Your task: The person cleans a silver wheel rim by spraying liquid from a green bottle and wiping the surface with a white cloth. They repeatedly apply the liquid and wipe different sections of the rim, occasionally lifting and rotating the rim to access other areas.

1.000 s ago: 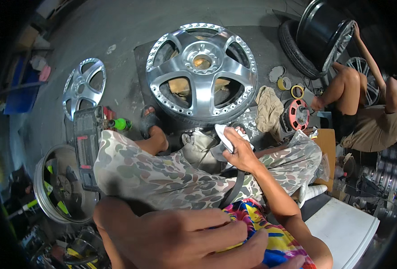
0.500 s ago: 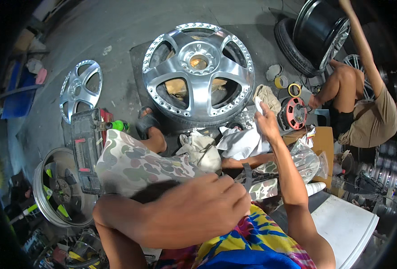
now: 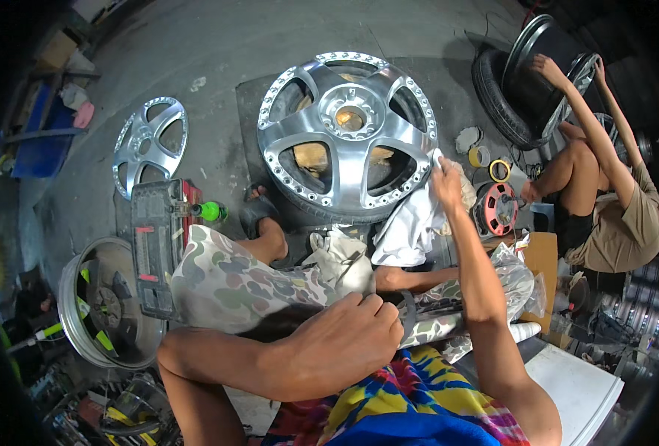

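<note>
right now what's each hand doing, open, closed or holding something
Left hand: closed, fingers curled; whether it holds anything is hidden.
Right hand: closed on a white cloth, at the edge of the large silver wheel.

I have the right hand (image 3: 446, 183) pinching a white cloth (image 3: 405, 236) against the lower right edge of the large silver wheel (image 3: 349, 165), while the left hand (image 3: 344, 343) curls near the bright patterned shirt (image 3: 448, 386), its palm hidden from me. To the right, I see a co-worker (image 3: 618, 230) handling a black rim (image 3: 529, 83).
</note>
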`<state>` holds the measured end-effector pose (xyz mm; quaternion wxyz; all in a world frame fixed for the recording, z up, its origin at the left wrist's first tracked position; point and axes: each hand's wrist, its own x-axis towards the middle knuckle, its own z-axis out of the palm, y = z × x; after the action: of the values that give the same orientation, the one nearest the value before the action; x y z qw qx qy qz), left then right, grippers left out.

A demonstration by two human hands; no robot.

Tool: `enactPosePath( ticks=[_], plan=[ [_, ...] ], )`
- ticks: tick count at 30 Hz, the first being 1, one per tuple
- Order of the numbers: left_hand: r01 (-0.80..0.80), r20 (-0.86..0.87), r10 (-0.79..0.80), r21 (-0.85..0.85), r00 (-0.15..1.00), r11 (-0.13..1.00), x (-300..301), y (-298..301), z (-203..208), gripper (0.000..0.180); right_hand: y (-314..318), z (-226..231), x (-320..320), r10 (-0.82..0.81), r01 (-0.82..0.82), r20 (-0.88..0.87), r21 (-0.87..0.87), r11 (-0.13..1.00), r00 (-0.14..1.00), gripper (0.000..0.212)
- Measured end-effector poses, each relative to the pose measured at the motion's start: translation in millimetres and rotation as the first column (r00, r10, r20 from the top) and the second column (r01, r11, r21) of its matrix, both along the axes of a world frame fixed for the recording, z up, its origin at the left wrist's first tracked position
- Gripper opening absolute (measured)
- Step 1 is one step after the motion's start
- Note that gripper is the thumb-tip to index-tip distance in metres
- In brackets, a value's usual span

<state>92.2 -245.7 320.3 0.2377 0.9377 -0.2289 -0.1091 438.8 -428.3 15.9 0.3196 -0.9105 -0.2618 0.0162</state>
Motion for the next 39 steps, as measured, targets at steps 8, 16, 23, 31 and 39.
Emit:
enactPosePath(
  ticks=[8,16,23,31,39],
  plan=[
    [-0.019,-0.011,0.02,0.016,1.0,1.0,1,-3,-5,0.021,16,32,-20,0.057,-0.052,0.08,-0.06,0.997,0.995,0.024],
    [-0.145,0.013,0.145,0.018,0.989,0.989,3,0,-11,0.026,7,36,-35,0.068,-0.052,0.111,-0.134,0.99,0.991,0.024],
    [-0.148,-0.02,0.147,-0.061,0.989,0.987,0,-1,-20,0.025,28,15,34,0.05,-0.049,0.017,-0.051,0.997,0.999,0.028],
    [-0.1,-0.026,0.102,0.073,0.994,0.992,10,-9,-25,0.027,-19,-17,-67,0.005,0.003,-0.065,0.118,0.993,0.998,0.043],
    [-0.103,0.084,0.098,0.055,0.992,0.993,6,-11,-26,0.028,4,13,-135,-0.113,0.175,-0.356,0.148,0.973,0.928,0.05]
  ],
)
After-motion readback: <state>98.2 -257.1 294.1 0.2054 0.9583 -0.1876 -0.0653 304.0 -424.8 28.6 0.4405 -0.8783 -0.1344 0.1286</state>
